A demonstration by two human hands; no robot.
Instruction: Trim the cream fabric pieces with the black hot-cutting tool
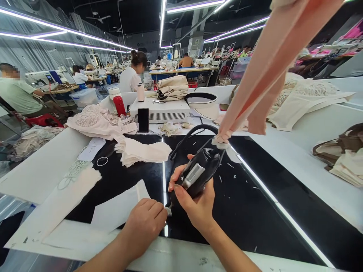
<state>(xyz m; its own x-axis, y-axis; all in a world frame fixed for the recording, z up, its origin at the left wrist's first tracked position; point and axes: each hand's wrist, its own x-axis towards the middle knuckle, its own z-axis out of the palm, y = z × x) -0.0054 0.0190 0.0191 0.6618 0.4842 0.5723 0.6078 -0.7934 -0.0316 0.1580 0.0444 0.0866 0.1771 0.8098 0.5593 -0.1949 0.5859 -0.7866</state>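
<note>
My right hand (pixel 198 200) is wrapped round a black handheld power tool (pixel 195 170) with a silvery lever on its side. A black cable (pixel 195 130) runs from it, and its lower end points down toward my left hand. Peach fabric strips (pixel 255 68), knotted at the tool's top, stretch up out of view. Closed, with knuckles up, my left hand (pixel 147 219) is beside the tool's tip. A small pale bit (pixel 169 210) shows at its fingertips; its kind is unclear. Under and beside that hand lies a white fabric panel (pixel 119 206) on the black tabletop (pixel 241 215).
A stack of cream fabric pieces (pixel 144 150) and lace bra parts (pixel 90 122) lie at the left. Behind stand a phone (pixel 143 120), a vented white box (pixel 161 112) and a red bottle (pixel 119 105). More garments (pixel 306 96) are at the right. Co-workers sit beyond.
</note>
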